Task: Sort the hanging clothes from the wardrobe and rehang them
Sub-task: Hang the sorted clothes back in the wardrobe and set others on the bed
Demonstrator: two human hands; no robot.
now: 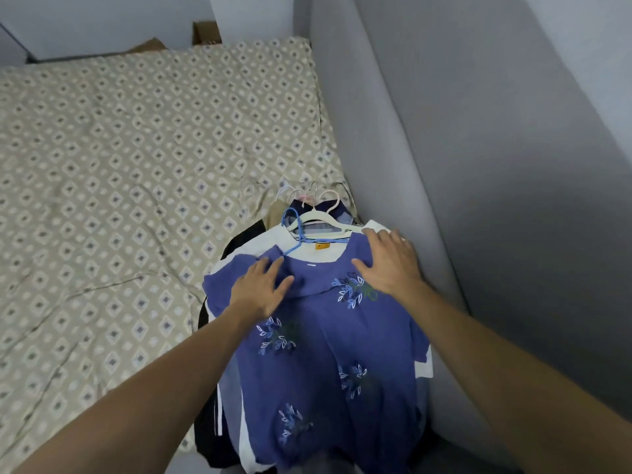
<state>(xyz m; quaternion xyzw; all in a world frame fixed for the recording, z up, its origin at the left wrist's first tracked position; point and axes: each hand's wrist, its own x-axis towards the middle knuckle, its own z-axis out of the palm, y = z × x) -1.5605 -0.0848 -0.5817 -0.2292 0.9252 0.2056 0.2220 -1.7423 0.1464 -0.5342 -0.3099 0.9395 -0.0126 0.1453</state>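
Note:
A blue top with embroidered leaf sprigs (328, 343) lies on a pile of clothes at the bed's right edge. A blue hanger (294, 230) sticks out of its neck. Under it lie a white garment (251, 249) on a white hanger (321, 218), and dark clothes (208, 436) lower left. More hanger hooks (313, 193) show at the pile's far end. My left hand (261, 289) rests flat on the top's left shoulder, fingers spread. My right hand (390, 261) rests flat on its right shoulder, fingers straight.
The bed (119, 186) has a beige sheet with a diamond pattern and stretches to the left and far side. A grey padded headboard (393, 138) runs along the right of the pile. A brown cardboard box (207, 32) stands beyond the bed.

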